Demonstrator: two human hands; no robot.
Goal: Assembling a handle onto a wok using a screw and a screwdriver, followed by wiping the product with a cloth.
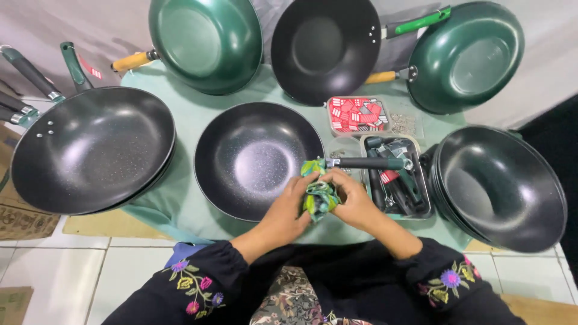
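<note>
I see both hands meeting just in front of me at the near rim of the middle pan; my left hand [288, 210] has its grip closed around a bunched green patterned cloth [319, 198], and my right hand [355, 204] presses on the same cloth from the other side, fingers curled over it, so the cloth sits clamped between the two palms; the cloth touches the right edge of a black speckled pan [253, 157] that lies on the counter [180, 198], which is covered in pale green fabric; a dark handle with a green end [367, 163] juts right from that pan's rim, just above my hands; just beside it stands a tray of dark handles [400, 180], and behind that a small clear box of red pieces [356, 114]; to the right a stack of black pans [500, 186] leans on the counter edge; to the left lies a large black wok [90, 150]; along the back stand a green pan [208, 42], a black pan [325, 48] and another green pan [466, 57].
</note>
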